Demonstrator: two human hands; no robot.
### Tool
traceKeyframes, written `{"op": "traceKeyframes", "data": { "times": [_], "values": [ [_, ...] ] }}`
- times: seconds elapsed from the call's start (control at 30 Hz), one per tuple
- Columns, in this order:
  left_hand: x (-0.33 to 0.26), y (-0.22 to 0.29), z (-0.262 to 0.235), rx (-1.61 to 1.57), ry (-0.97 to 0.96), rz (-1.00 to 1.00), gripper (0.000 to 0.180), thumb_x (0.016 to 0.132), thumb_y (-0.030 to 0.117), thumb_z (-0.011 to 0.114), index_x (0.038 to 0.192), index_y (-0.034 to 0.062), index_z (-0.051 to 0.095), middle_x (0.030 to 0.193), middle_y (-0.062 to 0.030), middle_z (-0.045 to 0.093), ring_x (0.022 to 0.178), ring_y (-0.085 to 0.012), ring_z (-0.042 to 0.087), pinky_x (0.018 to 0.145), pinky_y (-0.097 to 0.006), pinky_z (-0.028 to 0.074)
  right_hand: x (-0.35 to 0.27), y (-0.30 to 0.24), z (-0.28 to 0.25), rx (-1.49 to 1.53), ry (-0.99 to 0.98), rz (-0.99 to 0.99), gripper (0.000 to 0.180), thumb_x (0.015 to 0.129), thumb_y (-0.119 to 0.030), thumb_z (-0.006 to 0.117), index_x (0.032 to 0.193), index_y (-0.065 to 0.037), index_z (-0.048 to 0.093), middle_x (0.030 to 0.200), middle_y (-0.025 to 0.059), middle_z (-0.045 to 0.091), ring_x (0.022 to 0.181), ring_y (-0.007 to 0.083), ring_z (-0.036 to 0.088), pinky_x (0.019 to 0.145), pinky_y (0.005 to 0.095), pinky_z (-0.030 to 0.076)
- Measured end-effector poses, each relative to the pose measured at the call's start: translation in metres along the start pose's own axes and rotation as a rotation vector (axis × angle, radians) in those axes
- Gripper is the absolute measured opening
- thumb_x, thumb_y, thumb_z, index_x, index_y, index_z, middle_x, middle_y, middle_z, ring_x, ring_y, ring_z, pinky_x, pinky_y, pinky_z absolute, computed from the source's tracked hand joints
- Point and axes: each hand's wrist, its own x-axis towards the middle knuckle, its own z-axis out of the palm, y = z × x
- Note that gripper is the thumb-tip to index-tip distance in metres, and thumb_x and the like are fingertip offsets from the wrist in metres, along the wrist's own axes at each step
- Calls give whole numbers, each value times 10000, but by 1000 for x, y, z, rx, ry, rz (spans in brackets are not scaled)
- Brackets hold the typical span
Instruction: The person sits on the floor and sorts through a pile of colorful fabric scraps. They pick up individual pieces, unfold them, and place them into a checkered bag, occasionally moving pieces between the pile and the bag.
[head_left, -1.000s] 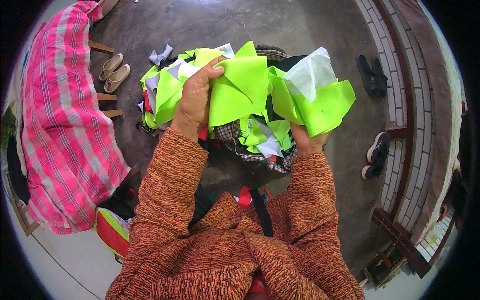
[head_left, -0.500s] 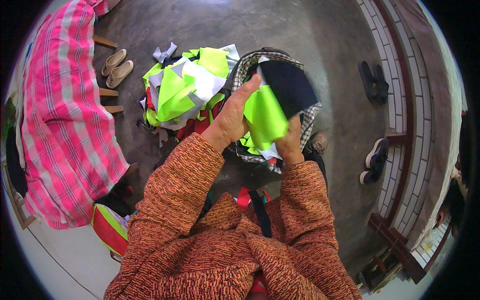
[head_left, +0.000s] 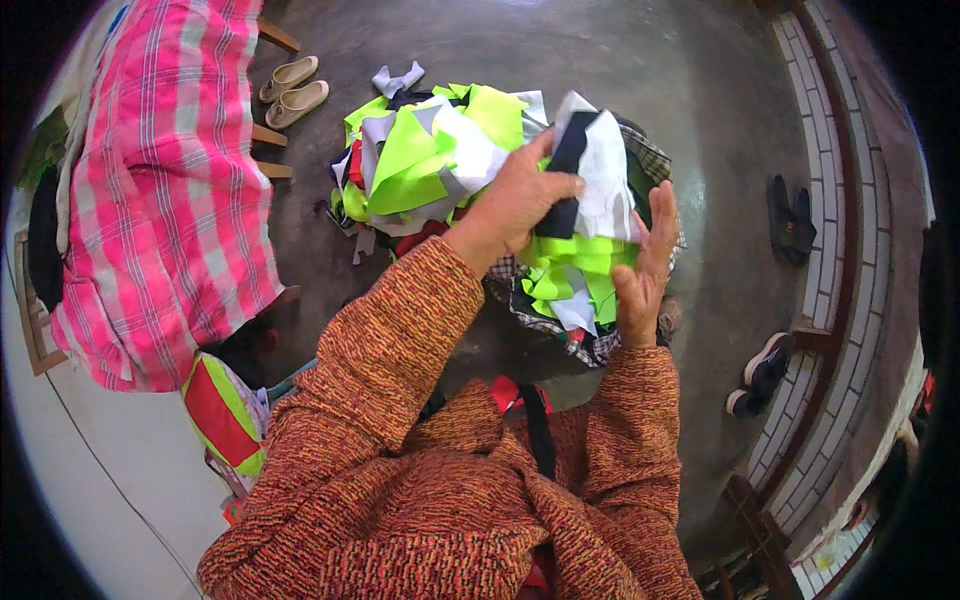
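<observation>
My left hand [head_left: 505, 205] is closed, thumb and fingers gripping a piece of cloth that has a black strip [head_left: 571, 165] beside a white part [head_left: 606, 180]. Whether these are one piece or two layers I cannot tell. My right hand [head_left: 645, 275] is open at the cloth's right side, with thumb and fingers spread. Just below lie lime-green scraps [head_left: 590, 258] inside a container lined with black-and-white checked cloth [head_left: 652, 158]. To the left is a loose heap of lime, white, grey and red fabric scraps [head_left: 415, 170].
A bench or bed draped in a pink plaid cloth [head_left: 175, 180] stands on the left, with beige shoes [head_left: 298, 103] by its legs. Dark slippers [head_left: 792, 220] and dark shoes [head_left: 762, 372] lie along the tiled base on the right. A red-and-lime bag [head_left: 222, 410] sits lower left.
My right hand has let go of the cloth and opened. The piece in my left hand now shows white and black rather than lime and a broad dark area. The view has shifted.
</observation>
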Motion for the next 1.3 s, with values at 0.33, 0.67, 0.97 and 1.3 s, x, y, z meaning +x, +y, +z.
{"op": "traceKeyframes", "data": {
  "times": [0.33, 0.67, 0.97, 1.3],
  "values": [
    [3, 40, -156, 660, 496, 275, 661, 648, 62, 699, 1250, -10, 437, 1038, -150, 608, 912, -255, 613, 812, -370, 490, 8, 2, -18, 16, 275, 105, 664, 888, -397, 527, 1398, -41, 295, 1399, 114, 317, 1211, 227, 403, 955, 360, 378],
    [3, 38, -93, 1470, 707, 883, 473, 728, 175, 687, 1167, 70, 548, 1256, -184, 487, 1157, -342, 473, 977, -402, 375, 2, 35, -41, -99, 436, 329, 460, 862, -108, 592, 1289, -4, 457, 1221, 110, 513, 1064, 174, 513, 918, 290, 411],
    [-1, 35, -48, 1292, 498, 805, 362, 762, 145, 658, 1106, 58, 590, 1268, -189, 490, 1157, -334, 486, 970, -380, 383, -43, 161, -16, -81, 293, 694, 591, 808, -198, 650, 1279, 75, 423, 1311, 225, 457, 1210, 279, 454, 1007, 331, 344],
    [3, 30, -38, 1240, 396, 703, 360, 745, 69, 666, 1096, 48, 590, 1250, -164, 515, 1158, -313, 500, 960, -364, 390, -85, 269, -9, -797, 358, 879, 966, 656, -420, 746, 1358, 54, 281, 1291, 302, 410, 1221, 401, 377, 1004, 411, 334]
  ]
}}
